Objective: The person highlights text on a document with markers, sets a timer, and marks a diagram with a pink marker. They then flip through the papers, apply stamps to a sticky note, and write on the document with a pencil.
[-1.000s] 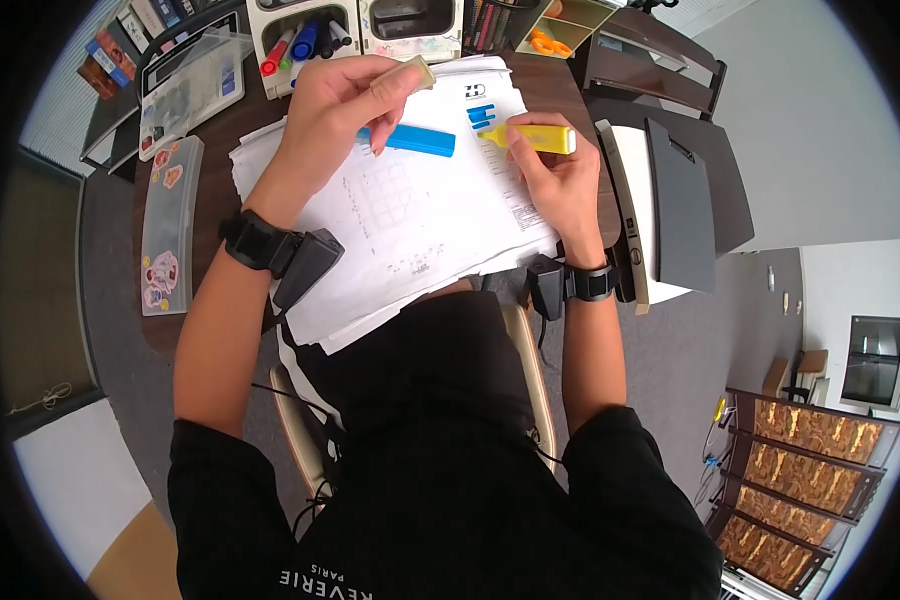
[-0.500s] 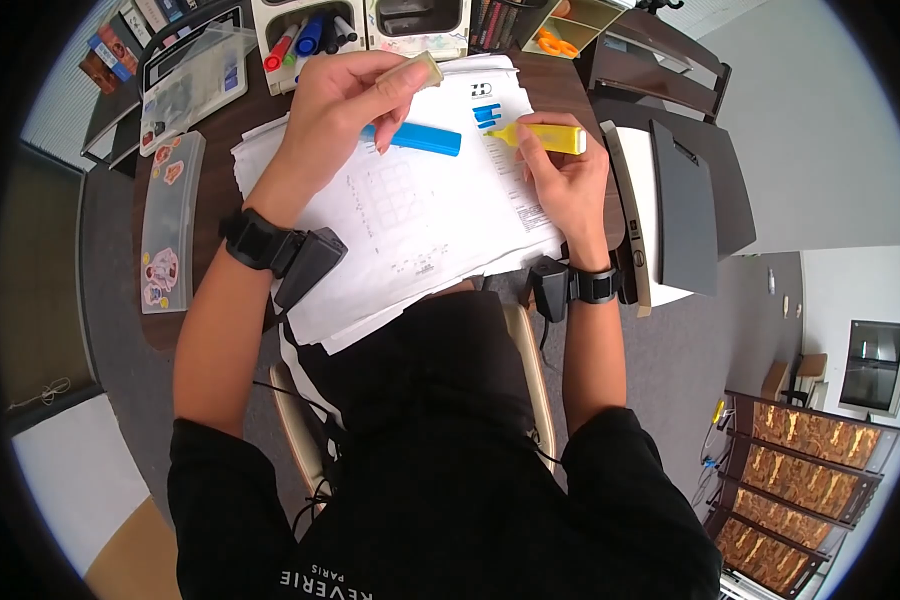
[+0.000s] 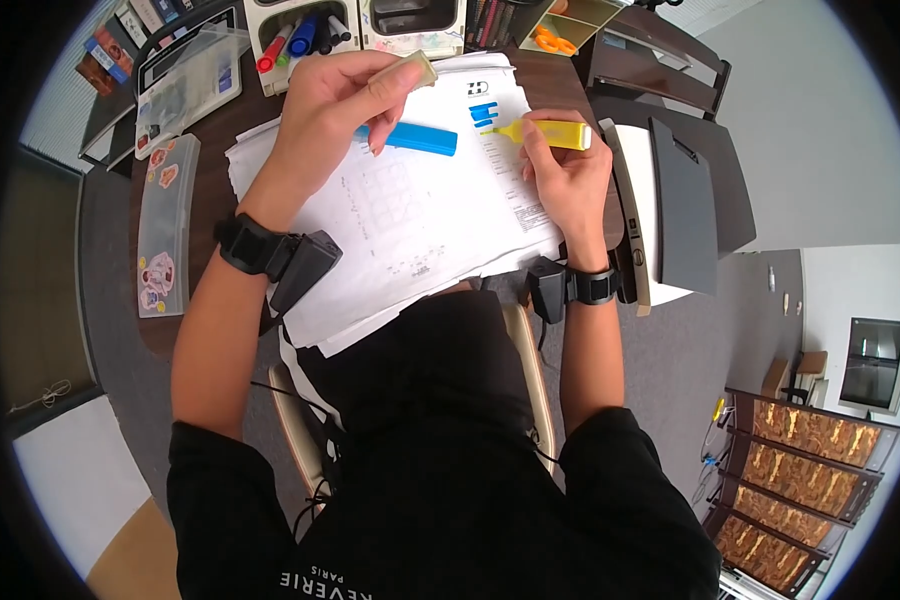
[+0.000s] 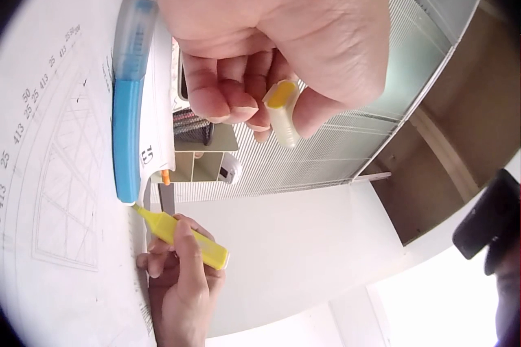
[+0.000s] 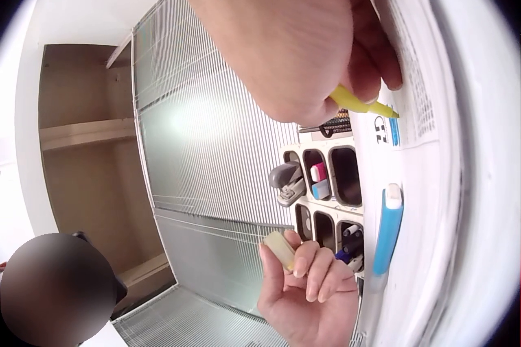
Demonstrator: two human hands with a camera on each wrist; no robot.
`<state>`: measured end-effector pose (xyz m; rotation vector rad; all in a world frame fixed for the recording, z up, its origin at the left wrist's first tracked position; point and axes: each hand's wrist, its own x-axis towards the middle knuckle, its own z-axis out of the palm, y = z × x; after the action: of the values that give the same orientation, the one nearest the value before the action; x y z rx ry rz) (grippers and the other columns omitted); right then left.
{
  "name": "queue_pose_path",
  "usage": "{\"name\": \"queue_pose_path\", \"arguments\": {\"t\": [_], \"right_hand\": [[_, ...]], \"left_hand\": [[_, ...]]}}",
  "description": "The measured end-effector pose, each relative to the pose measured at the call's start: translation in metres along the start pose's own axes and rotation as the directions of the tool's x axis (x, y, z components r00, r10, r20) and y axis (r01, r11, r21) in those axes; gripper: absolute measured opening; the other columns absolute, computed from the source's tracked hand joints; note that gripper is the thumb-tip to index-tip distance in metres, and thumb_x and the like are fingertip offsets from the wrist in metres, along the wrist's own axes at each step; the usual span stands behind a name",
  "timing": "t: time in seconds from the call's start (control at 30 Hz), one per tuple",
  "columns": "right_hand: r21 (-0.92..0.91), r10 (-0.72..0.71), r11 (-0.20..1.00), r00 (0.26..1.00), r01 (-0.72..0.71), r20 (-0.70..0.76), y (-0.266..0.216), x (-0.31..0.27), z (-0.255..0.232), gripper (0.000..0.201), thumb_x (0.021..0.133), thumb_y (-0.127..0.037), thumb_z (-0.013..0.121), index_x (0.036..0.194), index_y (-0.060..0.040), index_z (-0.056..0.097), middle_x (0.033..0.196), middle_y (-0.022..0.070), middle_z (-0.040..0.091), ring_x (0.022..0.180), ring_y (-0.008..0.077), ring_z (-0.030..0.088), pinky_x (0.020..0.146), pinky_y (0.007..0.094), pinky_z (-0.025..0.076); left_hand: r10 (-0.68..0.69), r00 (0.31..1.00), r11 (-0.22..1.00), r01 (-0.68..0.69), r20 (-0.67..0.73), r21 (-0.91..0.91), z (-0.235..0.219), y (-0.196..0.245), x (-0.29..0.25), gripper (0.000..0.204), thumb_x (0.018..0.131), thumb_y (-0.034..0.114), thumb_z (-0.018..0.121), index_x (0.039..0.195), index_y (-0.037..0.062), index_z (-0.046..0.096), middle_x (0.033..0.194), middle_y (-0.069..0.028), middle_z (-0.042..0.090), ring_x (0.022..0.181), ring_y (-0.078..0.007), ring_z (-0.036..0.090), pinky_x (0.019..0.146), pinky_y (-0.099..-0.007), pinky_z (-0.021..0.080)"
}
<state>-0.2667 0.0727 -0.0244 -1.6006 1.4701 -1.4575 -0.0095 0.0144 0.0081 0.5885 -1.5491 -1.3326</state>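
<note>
The right hand [image 3: 570, 185] pinches a yellow highlighter [image 3: 560, 134], its tip at the printed paper [image 3: 460, 210] just below some blue marks [image 3: 483, 112]. Between thumb and fingers, the left hand [image 3: 345, 110] holds a pale translucent cap [image 3: 425, 70] above the sheets; its yellow inside shows in the left wrist view [image 4: 283, 95]. Beneath that hand a blue highlighter [image 3: 425, 139] lies on the paper, its clear cap [image 4: 136, 26] on in the left wrist view. In the right wrist view the yellow tip [image 5: 383, 109] is beside the blue marks.
A pen organizer [image 3: 270, 20] with markers stands at the back, with orange scissors [image 3: 553, 42] in a box to its right. A clear sticker-covered case [image 3: 167, 230] lies at the left. Right of the papers are a white box-like device [image 3: 632, 190] and a dark clipboard [image 3: 682, 210].
The right hand and yellow highlighter have shifted slightly to the right. The left hand keeps its hold on the cap, and the blue highlighter lies as before.
</note>
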Motion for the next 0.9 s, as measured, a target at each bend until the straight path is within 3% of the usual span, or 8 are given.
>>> {"name": "queue_pose_path", "arguments": {"t": [0.2, 0.63, 0.7, 0.9], "right_hand": [[0.026, 0.019, 1.0, 0.998, -0.018, -0.052, 0.0, 0.0003, 0.0007, 0.012, 0.093, -0.01, 0.07, 0.098, 0.0004, 0.069, 0.067, 0.0022, 0.065, 0.054, 0.0052, 0.06, 0.049, 0.0212, 0.046], [0.058, 0.028, 0.998, 0.998, -0.024, -0.063, 0.0029, 0.0005, 0.001, 0.012, 0.093, -0.009, 0.07, 0.098, 0.0015, 0.068, 0.072, 0.0048, 0.068, 0.056, 0.0073, 0.064, 0.051, 0.0216, 0.05], [0.078, 0.033, 0.997, 0.997, -0.027, -0.068, 0.0023, 0.0001, 0.0, 0.012, 0.094, -0.009, 0.069, 0.098, 0.0015, 0.068, 0.072, 0.0046, 0.067, 0.056, 0.0073, 0.064, 0.051, 0.0216, 0.05], [0.084, 0.022, 0.996, 0.998, -0.017, -0.061, 0.0009, 0.0004, 0.0008, 0.012, 0.094, -0.009, 0.069, 0.098, 0.002, 0.068, 0.072, 0.0045, 0.067, 0.056, 0.0071, 0.064, 0.051, 0.0212, 0.05]], "left_hand": [[0.0, 0.999, 0.997, -0.003, 0.032, 0.081, 0.0031, 0.007, -0.0024, 0.034, 0.103, 0.027, 0.058, 0.099, -0.0049, 0.068, 0.067, -0.0019, 0.056, 0.052, -0.0079, 0.049, 0.05, -0.0236, 0.04], [-0.008, 0.999, 0.999, 0.006, 0.048, 0.035, -0.0021, 0.0015, -0.0007, 0.033, 0.103, 0.026, 0.058, 0.099, -0.0048, 0.068, 0.067, -0.0026, 0.056, 0.052, -0.0085, 0.048, 0.05, -0.0241, 0.04], [-0.01, 1.0, 1.0, 0.01, 0.001, -0.007, 0.0016, 0.004, -0.0003, 0.031, 0.099, 0.026, 0.065, 0.09, -0.0028, 0.071, 0.065, -0.0013, 0.058, 0.051, -0.0065, 0.051, 0.048, -0.0224, 0.039], [-0.014, 1.0, 1.0, 0.014, 0.009, -0.014, -0.0012, 0.0019, 0.0, 0.032, 0.099, 0.028, 0.066, 0.09, -0.0025, 0.071, 0.065, -0.0013, 0.058, 0.051, -0.0067, 0.05, 0.048, -0.0227, 0.039]]}}
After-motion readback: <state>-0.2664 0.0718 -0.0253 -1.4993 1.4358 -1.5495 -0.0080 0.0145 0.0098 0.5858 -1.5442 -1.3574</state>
